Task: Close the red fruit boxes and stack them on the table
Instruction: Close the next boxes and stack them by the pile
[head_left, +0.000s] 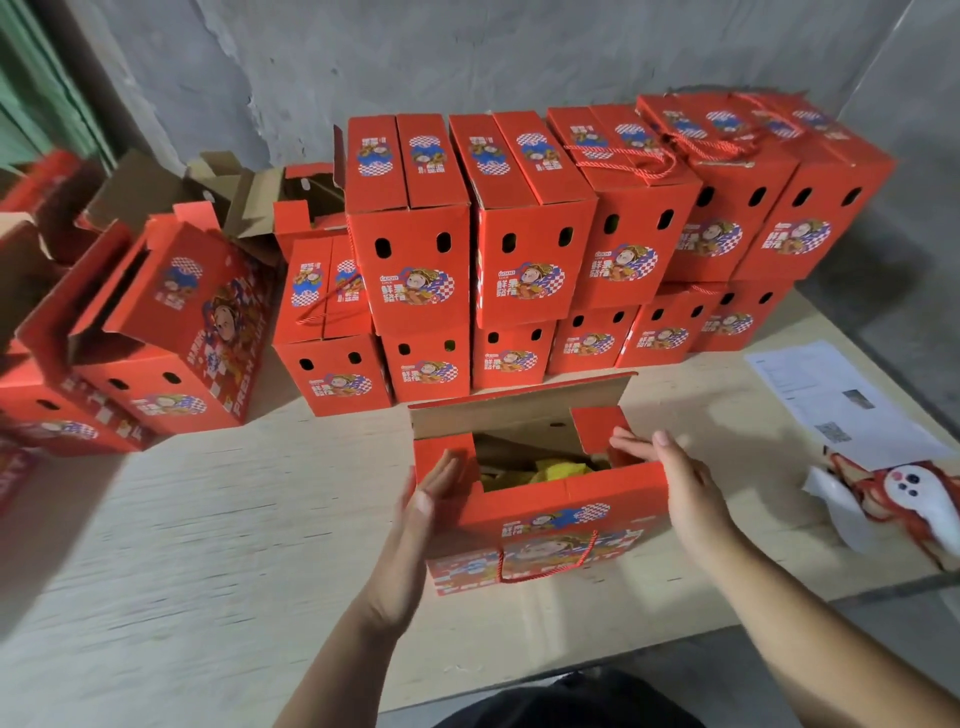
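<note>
- Open box (540, 499) sits at the near edge of the bench (208, 519), top flaps up, yellow filling (545, 470) showing inside.
- Left hand (431, 499) lies flat against the box's left end flap, fingers straight; grip wide, holding nothing.
- Right hand (675, 467) reaches over the right end flap, fingers straight and touching it; grip wide too.
- A red rope handle (545, 564) hangs on the near face.
- Behind it, the closed boxes (519, 260) stand stacked two high along the wall.
- Off to the left, more boxes (156, 332) lie tilted with flaps open.
- Right side: paper sheet (831, 400) and a red-and-white bundle (904, 499) on the bench.
</note>
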